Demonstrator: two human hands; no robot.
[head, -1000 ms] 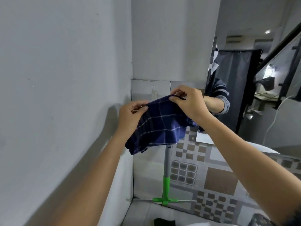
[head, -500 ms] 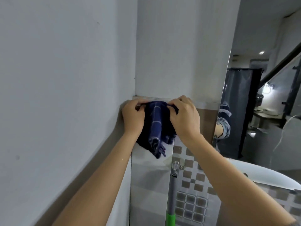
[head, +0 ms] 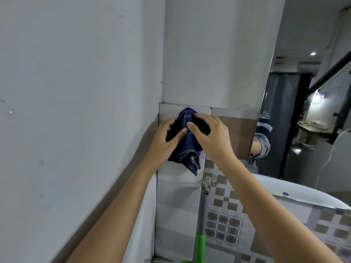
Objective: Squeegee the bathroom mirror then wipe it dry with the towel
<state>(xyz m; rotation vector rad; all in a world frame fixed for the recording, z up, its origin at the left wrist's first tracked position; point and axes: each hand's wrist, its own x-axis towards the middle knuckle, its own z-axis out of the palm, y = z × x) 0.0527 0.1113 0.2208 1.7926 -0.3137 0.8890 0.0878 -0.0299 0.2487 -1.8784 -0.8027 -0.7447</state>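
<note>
Hands, left (head: 167, 137) and right (head: 210, 135), clutch bunched towel (head: 187, 149) against tiled corner wall (head: 176, 205).

No readable text, labels, brands or numbers anywhere in view.

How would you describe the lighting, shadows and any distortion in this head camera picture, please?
In the head view, light is soft and even; the forearms cast a grey shadow on the left wall. Both hands, left hand and right hand, and the blue towel look sharp. The mirror reflects bright lamps without washing out. The wide lens bends the mirror's edge and stretches the arms.
</note>
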